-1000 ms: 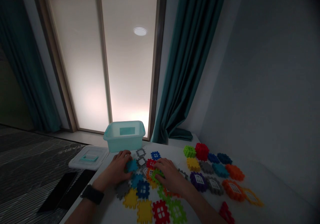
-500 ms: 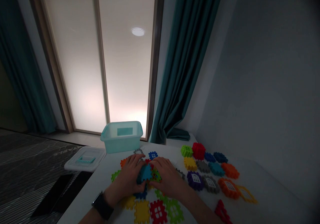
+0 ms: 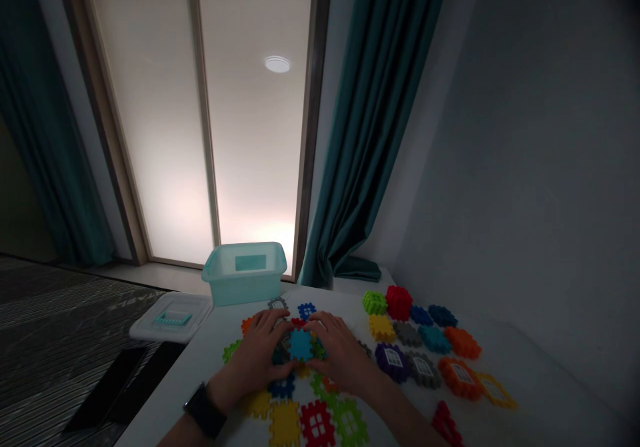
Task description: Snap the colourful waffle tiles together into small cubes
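Observation:
A light blue interlocking square tile (image 3: 301, 345) with notched edges sits between my two hands, facing up toward me. My left hand (image 3: 261, 346) grips it from the left, thumb at the near edge and fingers curved along the far side. On the opposite side my right hand (image 3: 336, 352) holds it the same way. A green piece beside it is partly covered by my right fingers; whether it is joined to the blue tile I cannot tell. Beneath and around lie a dark blue tile (image 3: 281, 387), a yellow tile (image 3: 285, 422) and a red window tile (image 3: 317, 423).
At the right stand several notched blocks, among them a red block (image 3: 399, 302), a purple block (image 3: 391, 361) and an orange block (image 3: 459, 378). A teal bin (image 3: 245, 290) stands at the back, its lid (image 3: 195, 327) to the left. Green window tiles (image 3: 350, 422) lie near the front.
The light blue tile has turned from tilted to facing me more squarely, and sits slightly farther right. My hands have spread a little apart around it.

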`<state>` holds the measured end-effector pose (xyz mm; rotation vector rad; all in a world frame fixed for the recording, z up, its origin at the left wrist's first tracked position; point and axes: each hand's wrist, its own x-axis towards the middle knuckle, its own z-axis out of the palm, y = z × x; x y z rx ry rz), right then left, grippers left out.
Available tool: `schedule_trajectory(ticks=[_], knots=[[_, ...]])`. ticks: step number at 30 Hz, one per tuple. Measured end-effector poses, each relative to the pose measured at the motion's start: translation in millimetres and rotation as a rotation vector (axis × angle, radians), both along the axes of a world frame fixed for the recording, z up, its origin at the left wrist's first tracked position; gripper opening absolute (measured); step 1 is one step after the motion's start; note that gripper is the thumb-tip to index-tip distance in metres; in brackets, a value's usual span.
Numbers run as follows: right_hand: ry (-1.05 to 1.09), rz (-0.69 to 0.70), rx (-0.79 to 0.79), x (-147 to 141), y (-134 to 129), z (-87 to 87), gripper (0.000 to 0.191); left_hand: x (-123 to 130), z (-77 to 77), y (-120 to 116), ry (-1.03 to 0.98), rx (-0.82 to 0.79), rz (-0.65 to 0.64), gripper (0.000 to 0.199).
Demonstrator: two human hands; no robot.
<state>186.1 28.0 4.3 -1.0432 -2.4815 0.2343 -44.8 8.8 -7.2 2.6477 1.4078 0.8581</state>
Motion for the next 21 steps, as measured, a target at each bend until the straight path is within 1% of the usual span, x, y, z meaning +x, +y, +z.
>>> schedule_trajectory(ticks=[3, 6, 12, 15, 18, 21], knots=[[0.002, -0.008, -0.004, 2.2, 1.7, -1.4, 0.056, -3.0, 0.5, 0.6, 0.009, 0.039, 0.015, 0.052], [0.003, -0.01, -0.015, 2.1, 2.2, -3.2, 0.057, -4.1, -0.2, 1.2, 0.013, 0.062, 0.023, 0.05], [0.008, -0.023, -0.008, 0.8, 2.3, -4.7, 0.052, -5.7, -2.3, 4.2, 0.003, 0.07, 0.033, 0.047], [0.01, -0.029, -0.004, 0.5, 3.1, -5.0, 0.053, -5.9, -2.3, 4.1, -0.007, 0.065, 0.036, 0.046], [0.022, -0.049, -0.01, -1.0, 3.4, -4.7, 0.052, -4.8, -2.6, 3.0, -0.027, 0.073, 0.038, 0.033], [0.035, -0.09, -0.014, -4.1, 2.7, -4.5, 0.045, -3.2, -4.8, 2.9, -0.059, 0.085, 0.027, 0.023]])
